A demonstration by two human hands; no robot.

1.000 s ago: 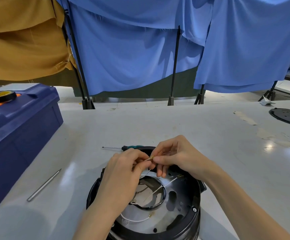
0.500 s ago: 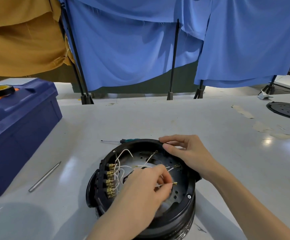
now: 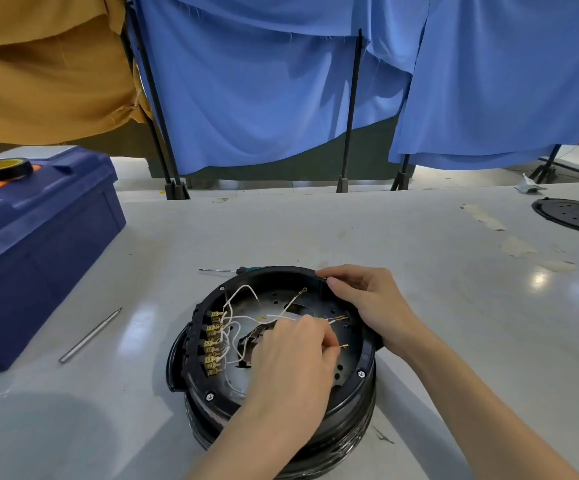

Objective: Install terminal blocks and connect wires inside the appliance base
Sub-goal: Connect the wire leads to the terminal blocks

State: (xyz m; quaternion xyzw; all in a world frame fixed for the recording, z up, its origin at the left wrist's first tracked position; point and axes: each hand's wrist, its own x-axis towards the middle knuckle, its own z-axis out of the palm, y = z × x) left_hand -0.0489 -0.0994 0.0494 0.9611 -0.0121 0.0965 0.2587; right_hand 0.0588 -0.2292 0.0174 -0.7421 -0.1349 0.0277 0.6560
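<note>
The round black appliance base (image 3: 357, 403) lies upside down on the table in front of me. Along its left inner wall runs a row of brass terminals (image 3: 212, 342) with several white wires (image 3: 237, 294) looping out of them. My left hand (image 3: 295, 365) is inside the base and pinches a white wire just behind its brass connector (image 3: 344, 347). My right hand (image 3: 367, 303) grips the far right rim of the base, its thumb and fingers curled over the edge. Another loose wire ends in a ring lug (image 3: 304, 290) near the far wall.
A green-handled screwdriver (image 3: 225, 270) lies just behind the base. A thin metal rod (image 3: 90, 335) lies to the left, beside a blue toolbox (image 3: 35, 251) with a tape roll (image 3: 0, 167) on top. A black round cover (image 3: 573, 215) sits far right.
A second ago both hands pinched a connector together above the base. The left hand then dropped into the base with a wire, and the right hand moved to grip the far right rim.
</note>
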